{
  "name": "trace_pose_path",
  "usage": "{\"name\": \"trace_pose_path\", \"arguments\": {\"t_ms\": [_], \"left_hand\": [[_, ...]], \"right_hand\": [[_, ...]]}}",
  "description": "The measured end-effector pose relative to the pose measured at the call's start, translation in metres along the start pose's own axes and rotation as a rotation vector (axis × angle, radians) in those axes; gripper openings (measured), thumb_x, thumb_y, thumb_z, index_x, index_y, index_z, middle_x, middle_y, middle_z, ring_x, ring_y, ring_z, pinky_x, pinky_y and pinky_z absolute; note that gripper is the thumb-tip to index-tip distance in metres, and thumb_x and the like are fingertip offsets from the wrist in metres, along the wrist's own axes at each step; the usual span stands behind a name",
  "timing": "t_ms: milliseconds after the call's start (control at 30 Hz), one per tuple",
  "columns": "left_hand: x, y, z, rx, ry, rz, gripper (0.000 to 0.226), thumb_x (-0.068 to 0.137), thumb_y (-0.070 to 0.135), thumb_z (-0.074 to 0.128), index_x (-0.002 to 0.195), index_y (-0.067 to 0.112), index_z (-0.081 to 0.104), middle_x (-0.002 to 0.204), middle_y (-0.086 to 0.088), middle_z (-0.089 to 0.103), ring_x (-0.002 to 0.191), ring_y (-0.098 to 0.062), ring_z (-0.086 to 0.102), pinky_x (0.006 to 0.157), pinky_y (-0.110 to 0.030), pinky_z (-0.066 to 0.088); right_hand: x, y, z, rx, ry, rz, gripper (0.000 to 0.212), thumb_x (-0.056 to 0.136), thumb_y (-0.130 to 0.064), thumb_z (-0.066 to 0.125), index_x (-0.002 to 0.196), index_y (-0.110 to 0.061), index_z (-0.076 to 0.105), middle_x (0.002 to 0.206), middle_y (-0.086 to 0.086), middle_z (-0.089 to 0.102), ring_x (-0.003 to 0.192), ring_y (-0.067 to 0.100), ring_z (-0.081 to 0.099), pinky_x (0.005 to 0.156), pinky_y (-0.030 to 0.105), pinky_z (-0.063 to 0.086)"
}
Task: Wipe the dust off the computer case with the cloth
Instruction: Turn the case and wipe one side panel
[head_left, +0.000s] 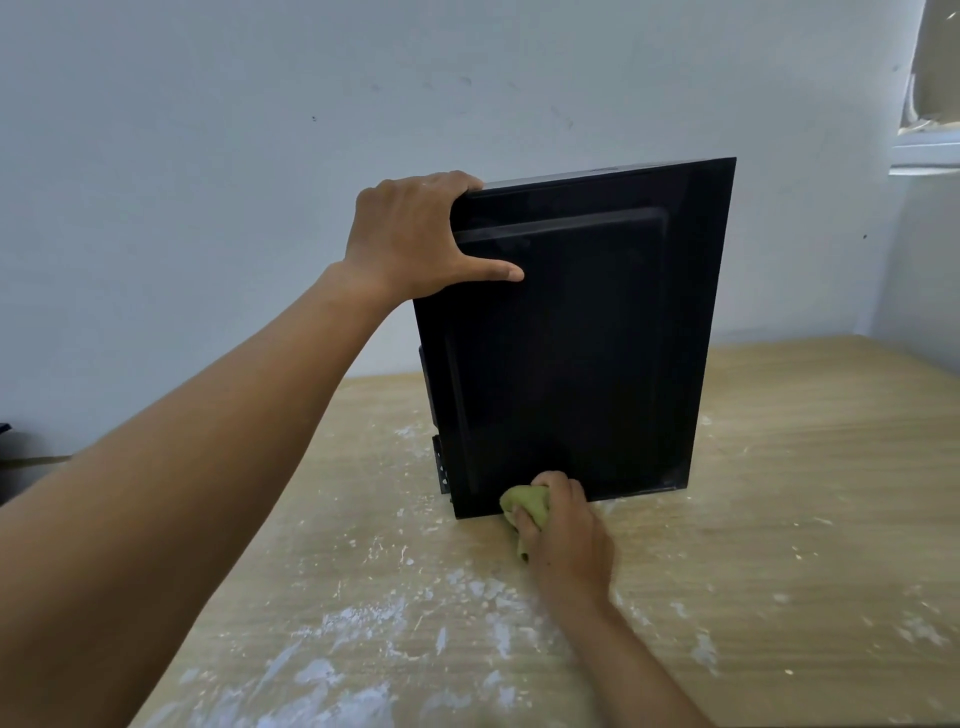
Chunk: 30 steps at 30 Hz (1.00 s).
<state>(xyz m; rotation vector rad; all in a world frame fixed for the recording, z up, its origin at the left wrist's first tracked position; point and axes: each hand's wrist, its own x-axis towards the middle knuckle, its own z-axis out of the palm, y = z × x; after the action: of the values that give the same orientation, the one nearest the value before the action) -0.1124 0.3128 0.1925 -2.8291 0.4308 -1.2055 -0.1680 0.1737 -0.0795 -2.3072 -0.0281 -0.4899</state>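
R hand (569, 540): cloth (525, 505) on case (571, 338) (btm).

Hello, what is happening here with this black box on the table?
A person is cleaning a black computer case that stands upright on a wooden table. The left hand grips the case's top left corner to steady it. The right hand holds a bunched green cloth against the lower edge of the side panel, near the table. The tabletop carries white dusty smears.
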Motion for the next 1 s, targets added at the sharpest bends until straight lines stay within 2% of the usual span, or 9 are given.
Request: {"name": "trace_pose_path", "arguments": {"t_ms": [100, 333, 500, 567, 700, 867, 1000], "left_hand": [[0.000, 0.001, 0.000, -0.002, -0.004, -0.002, 0.099, 0.055, 0.091, 0.057, 0.132, 0.029, 0.055, 0.122, 0.009, 0.065, 0.111, -0.020, 0.061, 0.089, -0.035, 0.041], [-0.001, 0.002, -0.002, -0.001, -0.013, -0.010, 0.099, 0.055, 0.090, 0.057, 0.133, 0.028, 0.055, 0.124, 0.009, 0.065, 0.113, -0.021, 0.060, 0.090, -0.036, 0.042], [-0.001, 0.002, -0.002, 0.001, -0.013, -0.004, 0.099, 0.056, 0.091, 0.058, 0.133, 0.028, 0.055, 0.124, 0.009, 0.065, 0.112, -0.020, 0.061, 0.090, -0.036, 0.043], [-0.001, 0.001, -0.001, -0.001, -0.011, -0.002, 0.098, 0.056, 0.090, 0.058, 0.133, 0.028, 0.055, 0.124, 0.009, 0.065, 0.112, -0.020, 0.061, 0.089, -0.035, 0.042], [-0.001, 0.000, 0.001, -0.003, -0.001, 0.000, 0.099, 0.056, 0.090, 0.058, 0.132, 0.027, 0.055, 0.123, 0.008, 0.065, 0.112, -0.021, 0.061, 0.089, -0.035, 0.042], [0.000, 0.000, 0.000, -0.008, -0.001, 0.003, 0.097, 0.057, 0.089, 0.059, 0.132, 0.028, 0.055, 0.123, 0.008, 0.065, 0.112, -0.021, 0.060, 0.089, -0.035, 0.041], [0.000, 0.000, 0.000, -0.009, 0.003, 0.008, 0.097, 0.057, 0.090, 0.059, 0.131, 0.027, 0.056, 0.122, 0.007, 0.066, 0.111, -0.022, 0.061, 0.089, -0.036, 0.041]], "right_hand": [[0.005, 0.015, -0.013, 0.008, 0.058, 0.088, 0.027, 0.089, -0.036, 0.063, 0.109, -0.032, 0.046, 0.104, -0.013, 0.047, 0.084, 0.010, 0.050, 0.067, 0.027, 0.039], [0.014, 0.036, -0.027, 0.198, 0.348, 0.288, 0.024, 0.088, -0.025, 0.065, 0.105, -0.025, 0.049, 0.103, -0.007, 0.051, 0.081, 0.016, 0.051, 0.066, 0.030, 0.038], [0.025, 0.045, -0.037, 0.305, 0.572, 0.452, 0.028, 0.093, -0.025, 0.058, 0.117, -0.019, 0.046, 0.121, 0.005, 0.050, 0.088, 0.028, 0.054, 0.069, 0.034, 0.039], [0.025, 0.047, -0.037, 0.269, 0.540, 0.457, 0.030, 0.093, -0.027, 0.057, 0.119, -0.019, 0.044, 0.122, 0.008, 0.048, 0.089, 0.032, 0.055, 0.067, 0.035, 0.040], [0.019, 0.046, -0.033, 0.110, 0.365, 0.367, 0.040, 0.088, -0.029, 0.064, 0.120, -0.021, 0.041, 0.113, 0.007, 0.049, 0.080, 0.023, 0.050, 0.063, 0.032, 0.040], [0.012, 0.040, -0.031, -0.028, 0.146, 0.228, 0.033, 0.087, -0.028, 0.066, 0.115, -0.026, 0.048, 0.104, -0.003, 0.052, 0.079, 0.015, 0.047, 0.065, 0.029, 0.037], [0.011, 0.037, -0.030, 0.010, -0.019, 0.051, 0.026, 0.087, -0.032, 0.065, 0.110, -0.031, 0.053, 0.102, -0.010, 0.054, 0.082, 0.012, 0.051, 0.066, 0.029, 0.038]]}}
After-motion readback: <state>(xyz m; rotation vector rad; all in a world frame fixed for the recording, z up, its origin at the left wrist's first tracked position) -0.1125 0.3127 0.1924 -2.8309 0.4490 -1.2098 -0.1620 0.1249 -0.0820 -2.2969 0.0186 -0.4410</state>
